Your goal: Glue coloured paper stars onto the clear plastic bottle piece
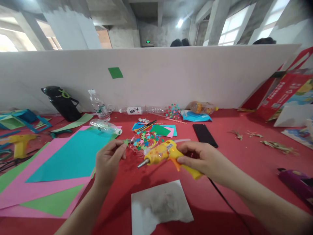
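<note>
My right hand (195,156) grips a yellow hot glue gun (160,153) by its handle. The metal nozzle points left and slightly down, and a clear glue stick sticks out of the back. My left hand (111,158) pinches a small green star (126,142) between thumb and fingertips, left of the nozzle. Just behind both hands lies a pile of colourful paper stars (146,139), partly hidden by the glue gun. A white sheet of paper (161,205) with a greyish smudge rests on the red table below the glue gun.
Coloured paper sheets (66,160) spread across the left. A black phone (204,135) lies behind my right hand. Plastic bottles (104,126), a black flask (62,102) and a blue packet (196,116) line the white partition (156,76). The glue gun's cord (227,202) trails right.
</note>
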